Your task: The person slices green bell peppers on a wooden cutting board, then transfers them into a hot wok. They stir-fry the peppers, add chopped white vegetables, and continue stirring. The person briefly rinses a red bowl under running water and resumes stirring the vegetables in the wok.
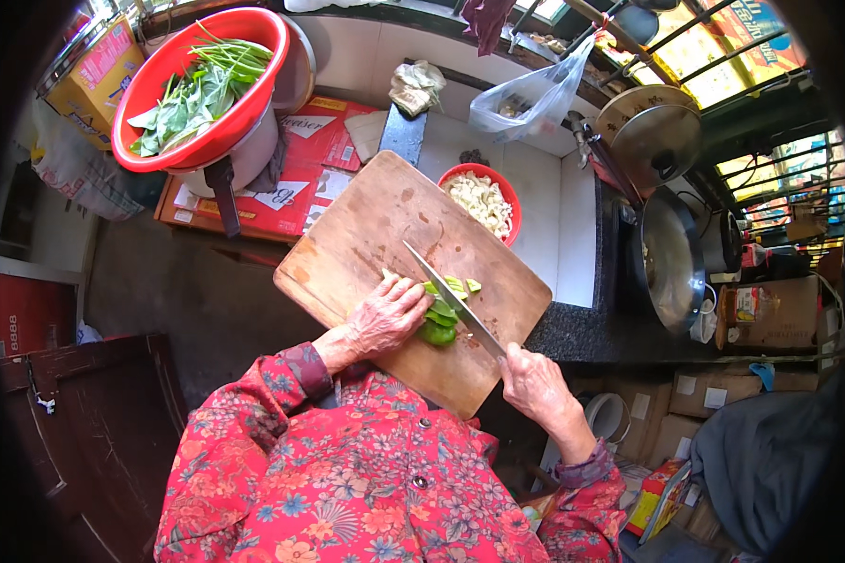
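Note:
A wooden cutting board [376, 220] lies slanted in front of me. My left hand [389, 317] rests on it with curled fingers, holding down a green pepper [438, 322]. My right hand [539, 387] grips the handle of a kitchen knife [474, 324]. Its long blade points to the far left and lies along the right side of the pepper. A few light green cut pieces [472, 284] sit just beyond the blade. The knife handle is mostly hidden in my right hand.
Just past the board stands a red bowl [483, 202] of pale chopped food. A red basin [270, 75] of leafy greens sits on a pot at the far left. To the right are a wok [671, 258] and two round lids [657, 141]. A plastic bag [530, 98] hangs behind.

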Action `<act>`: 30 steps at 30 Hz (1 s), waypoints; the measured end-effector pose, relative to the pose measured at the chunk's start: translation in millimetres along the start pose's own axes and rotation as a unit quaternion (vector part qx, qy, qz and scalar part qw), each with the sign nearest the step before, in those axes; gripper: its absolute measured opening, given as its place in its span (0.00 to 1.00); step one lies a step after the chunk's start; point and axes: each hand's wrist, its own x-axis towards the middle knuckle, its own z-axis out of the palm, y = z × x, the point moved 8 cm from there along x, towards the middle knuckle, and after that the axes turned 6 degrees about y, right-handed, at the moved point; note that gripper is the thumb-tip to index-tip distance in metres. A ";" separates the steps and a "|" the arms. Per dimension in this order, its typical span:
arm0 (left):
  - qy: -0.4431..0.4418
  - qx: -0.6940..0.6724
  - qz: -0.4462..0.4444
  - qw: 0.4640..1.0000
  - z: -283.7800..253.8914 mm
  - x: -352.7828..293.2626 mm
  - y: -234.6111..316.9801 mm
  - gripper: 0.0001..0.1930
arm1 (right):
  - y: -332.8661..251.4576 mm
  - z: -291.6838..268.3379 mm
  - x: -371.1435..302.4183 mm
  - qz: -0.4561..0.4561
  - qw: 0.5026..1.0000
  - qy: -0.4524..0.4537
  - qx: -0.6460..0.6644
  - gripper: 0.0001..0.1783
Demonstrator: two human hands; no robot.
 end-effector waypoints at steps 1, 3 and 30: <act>-0.005 -0.006 -0.003 1.000 1.4 -0.5 -0.1 0.22 | -4.0 -3.4 1.6 -0.017 1.000 0.010 -0.008 0.07; -0.019 -0.017 -0.010 1.000 5.2 -2.6 -1.6 0.22 | -8.1 1.7 0.8 -0.027 0.999 0.013 -0.041 0.05; 0.053 -0.082 -0.016 0.995 -7.0 -5.7 -3.6 0.16 | 1.7 -7.6 -3.4 -0.014 0.994 -0.087 0.059 0.07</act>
